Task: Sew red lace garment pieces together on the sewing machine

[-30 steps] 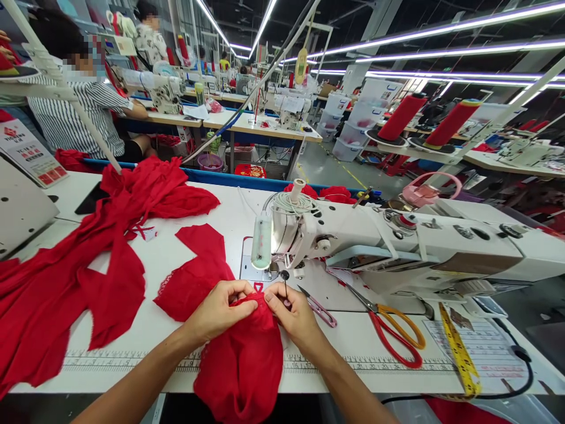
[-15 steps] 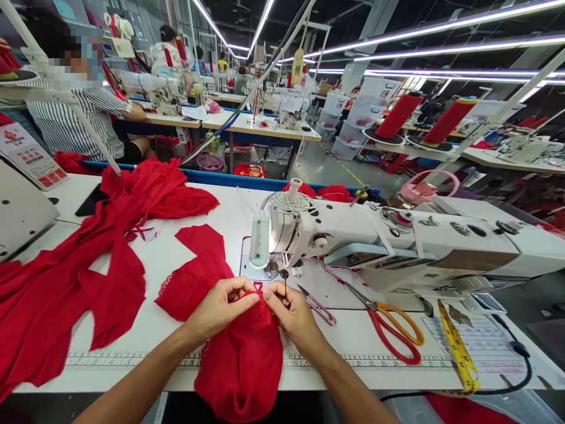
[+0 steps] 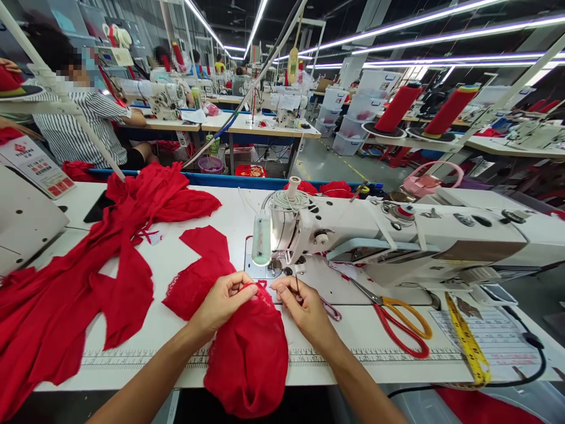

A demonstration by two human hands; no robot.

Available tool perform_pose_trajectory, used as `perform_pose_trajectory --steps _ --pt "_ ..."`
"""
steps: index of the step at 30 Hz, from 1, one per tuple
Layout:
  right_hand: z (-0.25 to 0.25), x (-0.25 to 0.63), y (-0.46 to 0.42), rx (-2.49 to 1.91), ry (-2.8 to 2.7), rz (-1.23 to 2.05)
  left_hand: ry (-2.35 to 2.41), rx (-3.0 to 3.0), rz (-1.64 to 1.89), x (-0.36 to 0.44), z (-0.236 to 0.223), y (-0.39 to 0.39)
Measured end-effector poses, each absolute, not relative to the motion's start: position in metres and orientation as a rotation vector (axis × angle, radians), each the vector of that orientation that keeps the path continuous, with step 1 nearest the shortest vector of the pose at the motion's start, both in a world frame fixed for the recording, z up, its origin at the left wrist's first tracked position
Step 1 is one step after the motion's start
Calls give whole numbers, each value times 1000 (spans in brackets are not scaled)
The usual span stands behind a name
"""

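Fabric (image 3: 249,359) — in left grip (image 3: 226,301).

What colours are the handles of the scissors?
The scissors have one orange handle and one red handle, seen best in the head view.

Matt, wrinkled red cloth (image 3: 251,359) lies beside smooth, glossy white-painted casing on the sewing machine (image 3: 353,221).

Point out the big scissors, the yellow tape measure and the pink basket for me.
Big scissors (image 3: 424,348): head view, on the red handle.
Yellow tape measure (image 3: 466,341): head view, mid-strip.
Pink basket (image 3: 417,187): head view, on its body.
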State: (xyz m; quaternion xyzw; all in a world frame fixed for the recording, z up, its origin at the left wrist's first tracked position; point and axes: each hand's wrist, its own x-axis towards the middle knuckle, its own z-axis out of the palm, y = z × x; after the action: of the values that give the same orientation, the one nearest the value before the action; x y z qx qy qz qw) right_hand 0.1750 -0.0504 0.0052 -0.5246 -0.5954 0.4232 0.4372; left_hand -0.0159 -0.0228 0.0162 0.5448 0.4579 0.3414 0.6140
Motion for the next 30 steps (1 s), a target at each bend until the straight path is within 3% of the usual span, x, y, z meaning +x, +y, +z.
perform_pose_trajectory --steps 10,30 --pt "7 178 -53 -1261 -1641 1130 1045 1244 786 -17 15 -22" --pt "3 167 -57 -1294 -1643 945 1062 1382 803 -19 16 -22"
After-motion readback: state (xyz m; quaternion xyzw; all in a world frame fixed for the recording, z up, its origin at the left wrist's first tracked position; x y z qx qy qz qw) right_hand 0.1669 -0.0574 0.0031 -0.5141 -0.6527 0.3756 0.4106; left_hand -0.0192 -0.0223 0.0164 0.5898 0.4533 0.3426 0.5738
